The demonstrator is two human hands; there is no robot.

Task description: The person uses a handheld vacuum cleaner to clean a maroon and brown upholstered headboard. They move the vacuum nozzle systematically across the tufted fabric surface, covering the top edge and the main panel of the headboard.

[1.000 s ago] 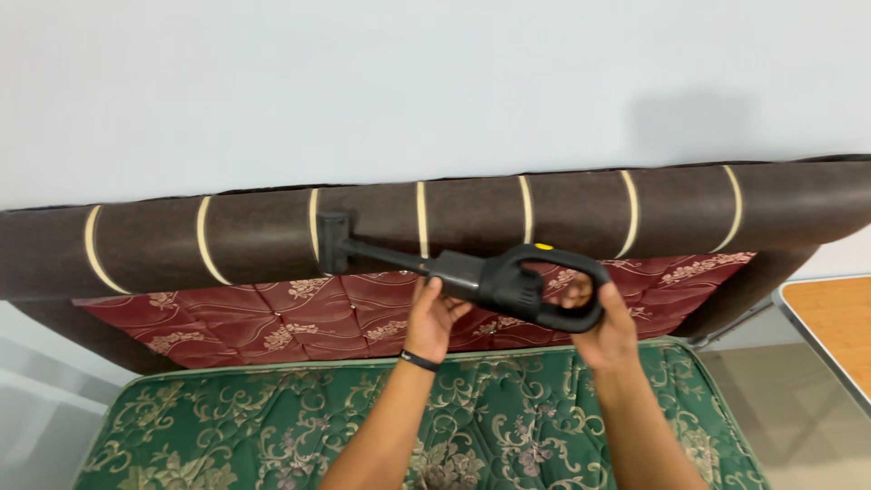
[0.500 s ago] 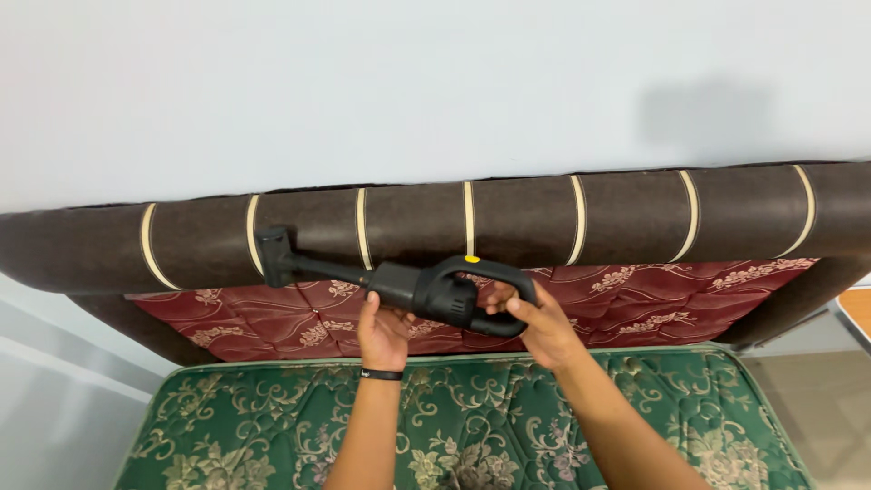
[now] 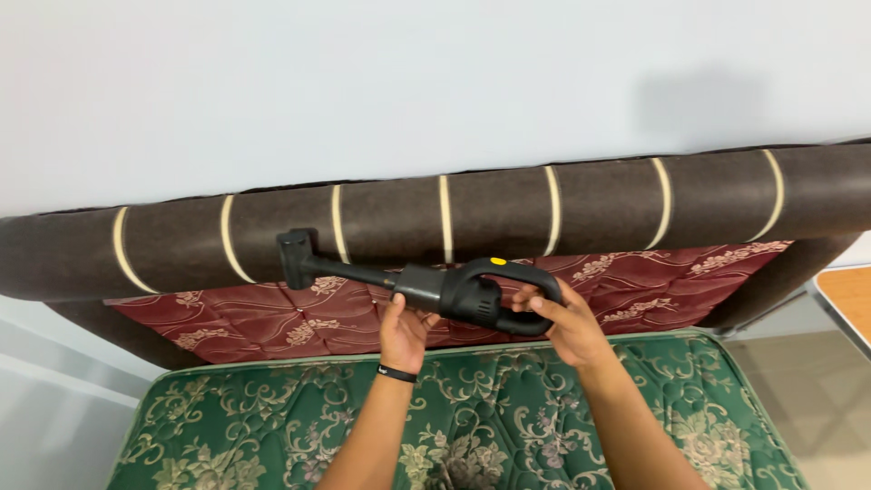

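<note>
Since half a second ago, the black hand vacuum [image 3: 435,283] sits a little more to the right in the view, and its small brush head [image 3: 296,254] is still pressed on the brown headboard [image 3: 508,218].

Right now the vacuum is held up in the air between both hands, above the green flowered mattress [image 3: 472,417]. The left hand [image 3: 403,328] is under the fat middle part, fingers curled up around it. The right hand [image 3: 564,325] is wrapped around the loop handle, gripping it tight. The long thin tube reaches out past the left hand, up and to the left, until the brush head touches the headboard near one of its cream stripes [image 3: 337,223].

What could go wrong? The tube is long, so if either hand tilts, the brush head could slide off the rounded headboard and bump the pale wall [image 3: 363,82] just above it. The left hand only cups the body from below, so a hard push could make the vacuum twist or slip. If it drops, it would land on the red patterned panel [image 3: 272,318] or the mattress below the hands.
</note>
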